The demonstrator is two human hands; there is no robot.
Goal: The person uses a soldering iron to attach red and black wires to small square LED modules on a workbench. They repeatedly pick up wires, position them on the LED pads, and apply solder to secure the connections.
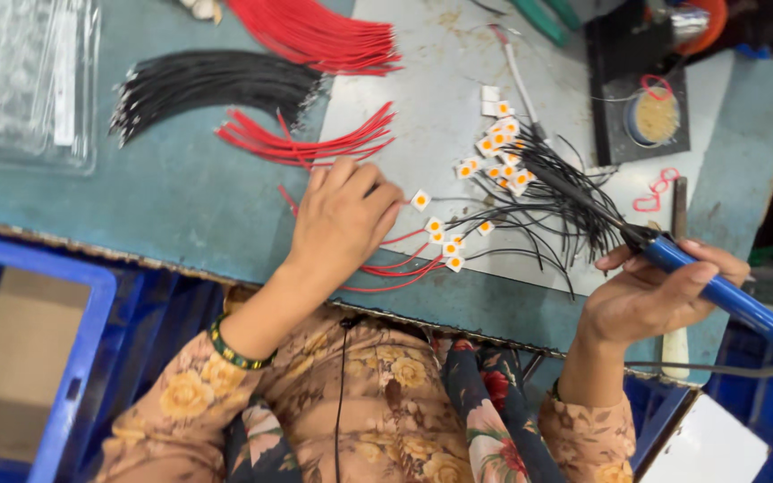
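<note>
R hand (650, 300) gripping blue soldering iron (726, 300), L hand (346, 219) fingers curled on red wires (386, 268)

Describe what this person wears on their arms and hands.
Both arms wear loose tan sleeves printed with yellow and red flowers, ending near the wrists. The left hand is bare, with a green beaded bracelet at its wrist. The right hand is bare, no rings visible.

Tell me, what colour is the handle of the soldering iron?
Blue, held in the right hand; the soldering iron shows in the head view.
</note>
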